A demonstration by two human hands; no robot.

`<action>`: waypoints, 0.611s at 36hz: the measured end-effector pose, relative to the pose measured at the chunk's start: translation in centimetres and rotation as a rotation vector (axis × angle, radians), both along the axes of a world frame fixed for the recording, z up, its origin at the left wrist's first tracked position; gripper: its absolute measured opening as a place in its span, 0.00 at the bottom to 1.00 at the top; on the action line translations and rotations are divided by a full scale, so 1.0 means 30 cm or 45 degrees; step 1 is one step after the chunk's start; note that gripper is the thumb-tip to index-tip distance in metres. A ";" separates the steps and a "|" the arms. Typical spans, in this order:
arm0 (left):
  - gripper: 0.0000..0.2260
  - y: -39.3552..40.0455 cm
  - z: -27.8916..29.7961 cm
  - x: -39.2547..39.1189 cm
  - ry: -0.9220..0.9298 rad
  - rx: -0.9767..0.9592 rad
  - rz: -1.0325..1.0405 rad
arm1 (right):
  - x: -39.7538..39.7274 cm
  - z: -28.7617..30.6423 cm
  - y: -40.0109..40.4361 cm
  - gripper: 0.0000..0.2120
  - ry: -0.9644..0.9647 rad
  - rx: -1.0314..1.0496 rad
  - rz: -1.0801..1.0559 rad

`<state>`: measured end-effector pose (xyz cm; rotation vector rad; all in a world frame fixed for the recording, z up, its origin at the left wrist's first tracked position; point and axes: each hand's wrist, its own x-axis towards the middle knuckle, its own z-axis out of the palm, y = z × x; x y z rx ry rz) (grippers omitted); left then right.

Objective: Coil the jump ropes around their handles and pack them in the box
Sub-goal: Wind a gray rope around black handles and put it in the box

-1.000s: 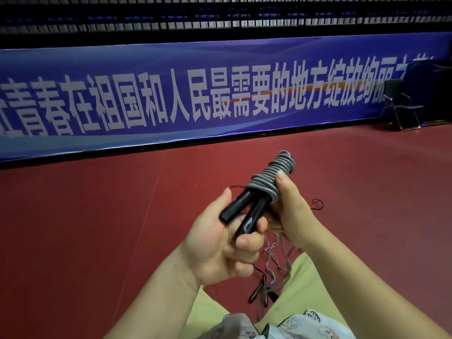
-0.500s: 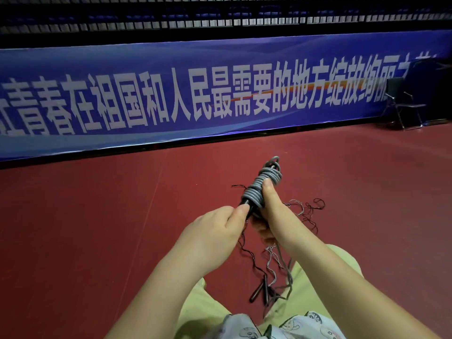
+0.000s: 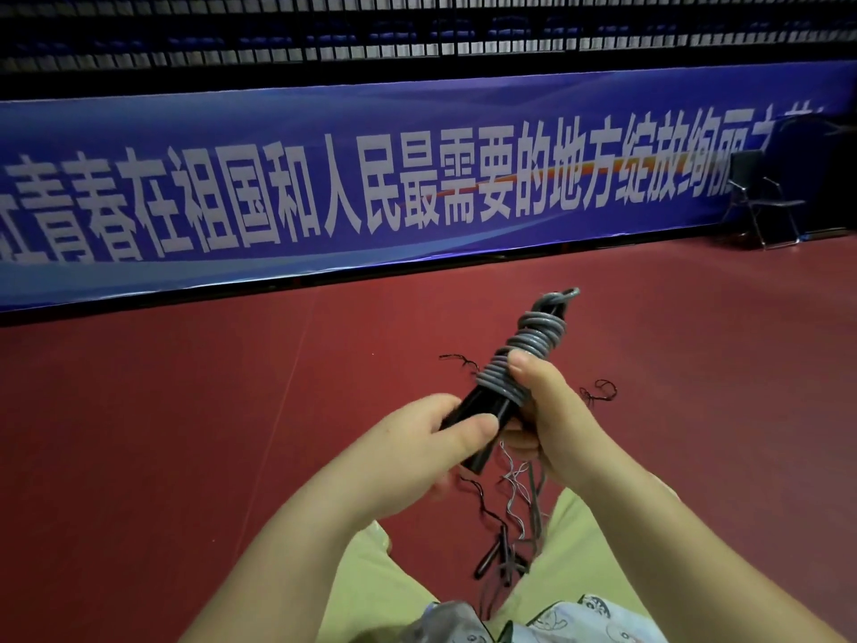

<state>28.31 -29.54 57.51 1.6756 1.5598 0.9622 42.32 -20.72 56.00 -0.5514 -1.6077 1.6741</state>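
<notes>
Handle ends (image 3: 468, 420) hidden inside left hand (image 3: 417, 457); banner (image 3: 324, 187) cut at edges.

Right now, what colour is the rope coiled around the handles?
Grey, wound over black handles; the rope shows best in the head view.

Bare forearms (image 3: 297, 540); pale yellow-green trousers (image 3: 371, 591); cartoon-print top (image 3: 584, 619).

The black handles (image 3: 468, 417) are looking like smooth, glossy plastic, and the grey rope (image 3: 524, 350) coiled round them is showing a slick, rubbery sheen. The red floor (image 3: 185, 433) is appearing matt and even; the blue banner (image 3: 324, 187) is looking like smooth printed cloth or vinyl.
</notes>
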 end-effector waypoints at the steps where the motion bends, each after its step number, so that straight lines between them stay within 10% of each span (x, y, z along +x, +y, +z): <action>1: 0.23 0.000 -0.006 -0.009 -0.258 -0.101 -0.108 | 0.000 -0.003 0.000 0.23 0.020 0.011 -0.002; 10: 0.37 -0.001 -0.110 0.050 -1.498 -0.729 -0.975 | 0.001 0.006 0.015 0.45 0.150 0.168 0.187; 19: 0.32 0.018 -0.047 -0.016 -1.532 -0.734 -0.873 | 0.009 0.035 0.010 0.27 -0.100 0.168 0.140; 22: 0.31 0.014 -0.029 -0.034 -1.462 -0.692 -0.658 | -0.002 0.030 0.012 0.37 -0.227 0.209 0.114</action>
